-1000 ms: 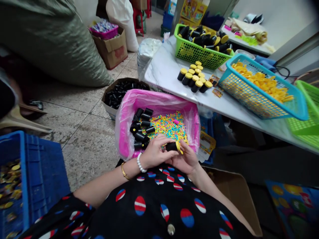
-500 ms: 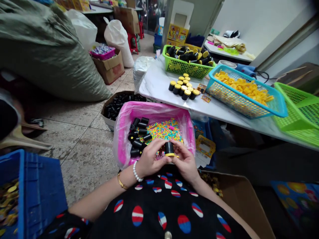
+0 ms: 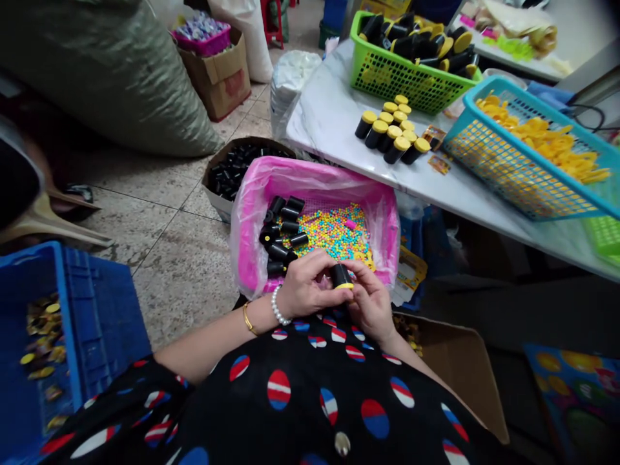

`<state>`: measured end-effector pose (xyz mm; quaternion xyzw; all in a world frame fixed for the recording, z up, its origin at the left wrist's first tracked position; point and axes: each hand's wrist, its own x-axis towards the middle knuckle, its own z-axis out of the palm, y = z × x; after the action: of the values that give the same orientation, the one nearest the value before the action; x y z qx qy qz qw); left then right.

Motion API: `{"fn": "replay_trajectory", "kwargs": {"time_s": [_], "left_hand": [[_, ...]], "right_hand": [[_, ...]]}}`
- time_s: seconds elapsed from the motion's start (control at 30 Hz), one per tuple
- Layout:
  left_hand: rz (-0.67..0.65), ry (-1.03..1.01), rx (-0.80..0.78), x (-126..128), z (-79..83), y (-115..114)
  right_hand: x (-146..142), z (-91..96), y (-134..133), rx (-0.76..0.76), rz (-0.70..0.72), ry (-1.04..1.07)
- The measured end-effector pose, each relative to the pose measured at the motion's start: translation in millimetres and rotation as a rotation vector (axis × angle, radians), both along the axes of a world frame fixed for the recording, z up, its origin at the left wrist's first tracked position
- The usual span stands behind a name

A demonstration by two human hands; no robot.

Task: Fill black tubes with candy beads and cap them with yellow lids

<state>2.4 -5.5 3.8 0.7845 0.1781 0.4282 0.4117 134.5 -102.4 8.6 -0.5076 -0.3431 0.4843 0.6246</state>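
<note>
Both my left hand (image 3: 308, 284) and my right hand (image 3: 371, 303) grip a short black tube (image 3: 340, 275) over the front edge of a pink-lined box (image 3: 314, 173). A yellow cap (image 3: 343, 286) sits on the tube's lower end, partly hidden by my fingers. Inside the box, several black tubes (image 3: 283, 231) lie to the left on a layer of pastel beads (image 3: 334, 232). My hands touch nothing else that I can see.
A white table edge (image 3: 329, 110) bears a green basket (image 3: 411, 77) of capped tubes, a capped row (image 3: 392, 132) and a blue basket (image 3: 527, 152) of yellow caps. A blue crate (image 3: 62, 323) stands left, a cardboard box (image 3: 237, 169) of black tubes behind.
The tube has turned from lying sideways to nearly upright, with the yellow cap now seated on its lower end. The whole view has shifted slightly as my head moved.
</note>
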Motion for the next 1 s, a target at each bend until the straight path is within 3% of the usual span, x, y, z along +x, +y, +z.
{"fn": "replay_trajectory", "kwargs": {"time_s": [0.17, 0.27, 0.4, 0.5, 0.67, 0.77, 0.9, 1.0], "left_hand": [[-0.099, -0.032, -0.074, 0, 3.8, 3], [-0.193, 0.004, -0.167, -2, 3.6, 4], [-0.162, 0.090, -0.323, 0, -1.1, 5], [-0.133, 0.092, -0.352, 2, -4.8, 5], [-0.207, 0.090, -0.457, 2, -8.6, 0], [-0.144, 0.083, -0.331, 0, -6.7, -2], [-0.135, 0.066, -0.230, -3, -3.2, -1], [-0.252, 0.069, -0.376, -5, -4.2, -2]], "right_hand": [[7, 6.1, 11, -0.115, 0.029, 0.336], [10, 8.4, 11, -0.140, -0.021, 0.358], [10, 6.2, 8, -0.191, -0.105, 0.314], [10, 5.3, 5, -0.169, -0.092, 0.203], [13, 5.8, -2, -0.174, -0.069, -0.119], [15, 9.1, -6, -0.150, -0.096, -0.289], [20, 16.9, -9, -0.072, -0.028, -0.563], [25, 21.7, -11, -0.006, 0.041, -0.698]]}}
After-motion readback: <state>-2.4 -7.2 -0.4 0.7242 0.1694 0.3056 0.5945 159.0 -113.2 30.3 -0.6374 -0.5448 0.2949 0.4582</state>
